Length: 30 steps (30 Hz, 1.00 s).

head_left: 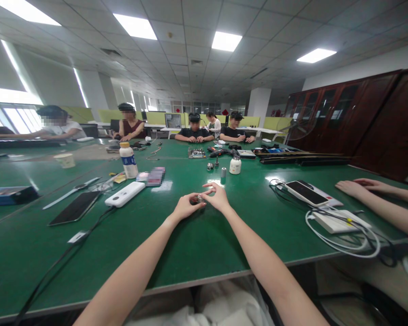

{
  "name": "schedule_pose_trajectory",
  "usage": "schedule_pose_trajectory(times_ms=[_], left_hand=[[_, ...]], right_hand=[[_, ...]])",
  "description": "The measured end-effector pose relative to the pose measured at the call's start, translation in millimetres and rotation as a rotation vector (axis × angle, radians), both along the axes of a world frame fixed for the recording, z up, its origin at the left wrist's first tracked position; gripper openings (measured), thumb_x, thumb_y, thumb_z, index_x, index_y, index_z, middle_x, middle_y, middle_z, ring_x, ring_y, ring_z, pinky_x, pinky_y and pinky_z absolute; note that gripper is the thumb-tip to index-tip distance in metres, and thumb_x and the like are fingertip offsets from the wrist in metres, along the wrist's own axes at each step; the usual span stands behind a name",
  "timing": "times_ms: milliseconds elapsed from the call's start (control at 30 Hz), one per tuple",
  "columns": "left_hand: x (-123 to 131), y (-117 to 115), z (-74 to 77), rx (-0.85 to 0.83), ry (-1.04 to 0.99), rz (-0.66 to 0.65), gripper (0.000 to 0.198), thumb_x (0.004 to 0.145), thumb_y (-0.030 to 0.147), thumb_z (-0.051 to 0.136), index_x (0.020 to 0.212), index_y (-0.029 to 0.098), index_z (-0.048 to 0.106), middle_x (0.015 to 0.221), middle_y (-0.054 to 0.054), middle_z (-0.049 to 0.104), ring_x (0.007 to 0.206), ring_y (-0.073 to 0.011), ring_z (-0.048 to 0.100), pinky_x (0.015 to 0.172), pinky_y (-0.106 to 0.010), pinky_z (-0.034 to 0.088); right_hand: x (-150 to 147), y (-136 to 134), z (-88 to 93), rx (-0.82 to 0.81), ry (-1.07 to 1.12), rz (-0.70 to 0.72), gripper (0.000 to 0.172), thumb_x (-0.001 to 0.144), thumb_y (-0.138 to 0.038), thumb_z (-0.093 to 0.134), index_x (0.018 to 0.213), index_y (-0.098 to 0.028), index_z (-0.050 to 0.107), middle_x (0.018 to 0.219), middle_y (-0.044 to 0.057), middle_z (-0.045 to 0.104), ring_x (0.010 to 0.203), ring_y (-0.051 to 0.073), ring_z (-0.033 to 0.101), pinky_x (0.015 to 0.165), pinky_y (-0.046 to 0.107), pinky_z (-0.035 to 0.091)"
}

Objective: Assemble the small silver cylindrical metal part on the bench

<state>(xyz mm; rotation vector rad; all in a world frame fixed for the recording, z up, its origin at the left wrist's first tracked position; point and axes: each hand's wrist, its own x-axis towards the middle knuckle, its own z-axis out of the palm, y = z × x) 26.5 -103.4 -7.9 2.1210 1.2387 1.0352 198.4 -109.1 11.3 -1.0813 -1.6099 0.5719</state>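
Note:
Over the green table (187,258), my left hand (186,207) and my right hand (217,198) meet in front of me. Between their fingertips is a small greyish round piece (200,198), mostly covered, so its kind does not show. My left fingers curl around its left side. On the other side my right thumb and fingers pinch it from above. Just beyond my hands stands a small silver cylinder (223,175), upright. A squat white bottle (235,165) is behind it to the right, and a small dark metal part (216,161) stands nearby.
Left lie a white power bank (125,194) with a cable, a dark tablet (75,208) and a milk bottle (128,160). Right are a phone (306,194), coiled white cables (343,246) and another person's hands (355,188). Farther back are a power drill (222,153), a circuit board (197,153) and seated people.

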Motion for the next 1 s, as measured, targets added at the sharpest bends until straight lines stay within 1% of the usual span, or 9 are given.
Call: schedule_pose_trajectory(times_ms=[167, 267, 367, 467, 567, 667, 767, 867, 1000], left_hand=[[0, 1, -1.0, 0.003, 0.01, 0.0, 0.053, 0.069, 0.054, 0.073, 0.109, 0.02, 0.072, 0.087, -0.005, 0.078, 0.085, -0.0252, 0.072, 0.079, -0.035, 0.057], [0, 0, -0.8, 0.0, 0.014, -0.004, 0.053, 0.069, 0.054, 0.073, 0.109, 0.019, 0.071, 0.09, -0.006, 0.078, 0.086, -0.0254, 0.072, 0.079, -0.035, 0.057], [1, 0, -0.3, 0.007, 0.012, -0.004, 0.049, 0.071, 0.051, 0.073, 0.108, 0.019, 0.071, 0.096, -0.007, 0.078, 0.091, -0.0254, 0.072, 0.085, -0.035, 0.056], [2, 0, -0.6, 0.014, 0.016, 0.014, 0.047, 0.071, 0.048, 0.073, 0.109, 0.02, 0.071, 0.102, -0.007, 0.077, 0.096, -0.0253, 0.071, 0.091, -0.036, 0.055], [2, 1, -2.6, 0.022, 0.023, 0.05, 0.049, 0.07, 0.048, 0.075, 0.111, 0.021, 0.07, 0.104, -0.009, 0.076, 0.098, -0.0266, 0.071, 0.092, -0.038, 0.054], [2, 2, -4.8, 0.035, 0.032, 0.085, 0.049, 0.07, 0.047, 0.075, 0.111, 0.021, 0.071, 0.103, -0.009, 0.075, 0.1, -0.0278, 0.07, 0.093, -0.039, 0.054], [1, 3, -5.5, 0.049, 0.041, 0.106, 0.047, 0.071, 0.046, 0.075, 0.111, 0.023, 0.07, 0.101, -0.008, 0.075, 0.101, -0.0279, 0.069, 0.094, -0.04, 0.052], [1, 3, -4.8, 0.055, 0.051, 0.106, 0.044, 0.072, 0.046, 0.074, 0.11, 0.023, 0.07, 0.099, -0.008, 0.076, 0.101, -0.0276, 0.068, 0.094, -0.04, 0.052], [1, 2, -3.8, 0.057, 0.062, 0.099, 0.044, 0.073, 0.046, 0.072, 0.111, 0.022, 0.07, 0.101, -0.008, 0.076, 0.102, -0.0281, 0.068, 0.094, -0.041, 0.052]], right_hand=[[-2, 0, -2.1, 0.021, 0.016, -0.022, 0.035, 0.068, -0.022, 0.08, 0.1, -0.022, 0.066, 0.074, 0.0, 0.076, 0.082, 0.022, 0.074, 0.089, 0.038, 0.053], [-3, 2, -3.0, 0.045, 0.05, -0.022, 0.032, 0.071, -0.019, 0.077, 0.1, -0.021, 0.065, 0.076, 0.0, 0.076, 0.081, 0.021, 0.074, 0.089, 0.037, 0.054], [1, 7, -4.4, 0.065, 0.071, -0.058, 0.029, 0.074, -0.024, 0.074, 0.102, -0.022, 0.064, 0.079, 0.0, 0.076, 0.086, 0.022, 0.074, 0.09, 0.038, 0.054], [10, 14, -10.3, 0.015, 0.025, -0.144, 0.029, 0.076, -0.025, 0.072, 0.103, -0.023, 0.064, 0.08, -0.001, 0.076, 0.088, 0.022, 0.074, 0.09, 0.038, 0.053], [22, 20, -20.9, -0.083, -0.079, -0.197, 0.03, 0.073, -0.018, 0.072, 0.101, -0.024, 0.066, 0.075, -0.003, 0.076, 0.085, 0.022, 0.074, 0.089, 0.039, 0.053], [29, 24, -30.7, -0.126, -0.13, -0.194, 0.029, 0.067, -0.012, 0.075, 0.092, -0.025, 0.069, 0.066, -0.006, 0.073, 0.08, 0.022, 0.074, 0.087, 0.04, 0.054], [31, 25, -35.4, -0.135, -0.151, -0.175, 0.031, 0.064, -0.014, 0.078, 0.091, -0.027, 0.07, 0.068, -0.007, 0.074, 0.079, 0.021, 0.074, 0.087, 0.038, 0.054], [30, 24, -36.3, -0.122, -0.156, -0.172, 0.031, 0.063, -0.017, 0.08, 0.09, -0.027, 0.071, 0.071, -0.006, 0.075, 0.083, 0.021, 0.073, 0.089, 0.039, 0.053], [28, 21, -33.1, -0.094, -0.142, -0.156, 0.026, 0.066, -0.014, 0.078, 0.087, -0.027, 0.071, 0.069, -0.005, 0.074, 0.082, 0.022, 0.074, 0.09, 0.041, 0.053]])
